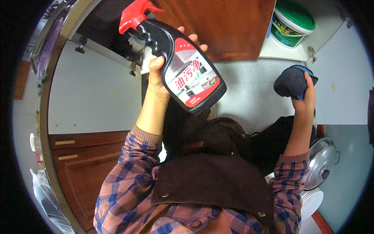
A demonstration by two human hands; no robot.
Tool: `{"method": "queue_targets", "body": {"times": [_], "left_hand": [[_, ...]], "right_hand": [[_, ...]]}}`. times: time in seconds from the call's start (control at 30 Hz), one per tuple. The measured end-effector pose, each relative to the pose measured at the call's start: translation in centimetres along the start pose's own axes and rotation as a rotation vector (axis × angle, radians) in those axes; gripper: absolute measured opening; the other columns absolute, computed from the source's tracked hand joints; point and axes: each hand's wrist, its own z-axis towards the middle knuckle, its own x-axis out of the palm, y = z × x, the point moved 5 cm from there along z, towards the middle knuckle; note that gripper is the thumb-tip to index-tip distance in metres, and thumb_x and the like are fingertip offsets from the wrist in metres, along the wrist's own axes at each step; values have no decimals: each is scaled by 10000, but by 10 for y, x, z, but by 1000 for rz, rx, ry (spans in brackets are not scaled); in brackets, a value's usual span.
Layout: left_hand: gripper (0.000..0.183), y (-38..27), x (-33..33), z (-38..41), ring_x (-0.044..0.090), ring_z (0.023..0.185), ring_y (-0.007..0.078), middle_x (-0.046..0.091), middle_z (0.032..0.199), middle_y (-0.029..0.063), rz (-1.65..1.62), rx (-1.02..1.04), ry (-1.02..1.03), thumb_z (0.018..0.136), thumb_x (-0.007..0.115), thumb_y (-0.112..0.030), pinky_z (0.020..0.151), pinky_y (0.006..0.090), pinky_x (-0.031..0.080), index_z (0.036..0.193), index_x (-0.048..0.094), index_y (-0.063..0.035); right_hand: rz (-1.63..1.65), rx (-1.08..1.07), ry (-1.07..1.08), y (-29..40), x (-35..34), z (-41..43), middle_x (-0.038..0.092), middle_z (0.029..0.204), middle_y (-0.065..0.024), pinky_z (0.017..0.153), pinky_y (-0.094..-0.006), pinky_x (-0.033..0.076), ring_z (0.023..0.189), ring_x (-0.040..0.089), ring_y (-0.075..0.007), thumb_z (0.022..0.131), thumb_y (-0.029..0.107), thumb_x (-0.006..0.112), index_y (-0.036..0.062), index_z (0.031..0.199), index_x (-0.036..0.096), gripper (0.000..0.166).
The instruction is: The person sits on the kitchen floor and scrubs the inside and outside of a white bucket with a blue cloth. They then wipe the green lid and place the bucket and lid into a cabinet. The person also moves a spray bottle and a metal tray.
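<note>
A black spray bottle of cleaner point(194, 73) with a red trigger head and a printed label is tilted in the upper middle of the view. My left hand point(163, 70) grips it round the body below the trigger, thumb on the near side and fingertips showing past the far edge. On the right, my right hand point(305, 93) holds a bunched dark cloth point(290, 82) with blue parts, its thumb or a finger along the edge. The cloth is apart from the bottle and hangs in front of an open cabinet door.
A green-lidded bucket point(292, 26) stands in the cabinet at the upper right. Open white cabinet doors point(96, 90) flank me on both sides. A brown wooden door point(213, 29) is ahead. A glass lid point(321, 163) and white bowls point(312, 201) are at the lower right.
</note>
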Motion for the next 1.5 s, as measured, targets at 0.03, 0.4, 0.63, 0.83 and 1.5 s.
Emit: {"method": "queue_targets", "body": {"times": [0.03, 0.4, 0.63, 0.83, 1.5], "left_hand": [[762, 1, 0, 1, 442, 1093, 368, 462, 1175, 152, 7, -3, -2, 576, 675, -302, 913, 492, 378, 1245, 362, -111], [748, 12, -1, 5, 432, 1100, 366, 451, 1184, 148, -55, -45, -3, 595, 671, -279, 911, 487, 376, 1246, 349, -103], [765, 27, -14, -2, 418, 1113, 366, 445, 1194, 165, 23, -147, 5, 603, 679, -237, 933, 486, 342, 1261, 317, -96], [638, 61, -21, 6, 496, 1025, 258, 497, 1097, 125, 322, -310, -9, 667, 687, -233, 885, 397, 392, 1190, 361, -70], [671, 317, -43, 275, 478, 898, 383, 484, 964, 215, 1340, 61, -347, 547, 687, -56, 828, 430, 370, 1099, 309, -13]], "right_hand": [[-6, -7, -6, 0, 2, -2, 563, 990, -148, 721, -397, 500, 852, 580, -279, 777, 170, 591, 5, 1044, 468, 337], [-44, -17, -16, 0, 5, -6, 569, 983, -160, 721, -394, 502, 845, 588, -281, 790, 173, 569, 1, 1044, 471, 323], [-37, -48, -81, -2, 15, -23, 576, 963, -155, 727, -379, 496, 835, 591, -270, 778, 193, 584, -3, 1021, 481, 329], [18, -46, -26, 3, 12, -19, 603, 898, -123, 715, -364, 495, 787, 602, -251, 792, 194, 559, 16, 961, 528, 247], [334, -78, -324, 61, -47, -76, 579, 1000, -159, 827, -405, 453, 903, 574, -278, 835, 258, 485, -6, 1034, 518, 332]]}}
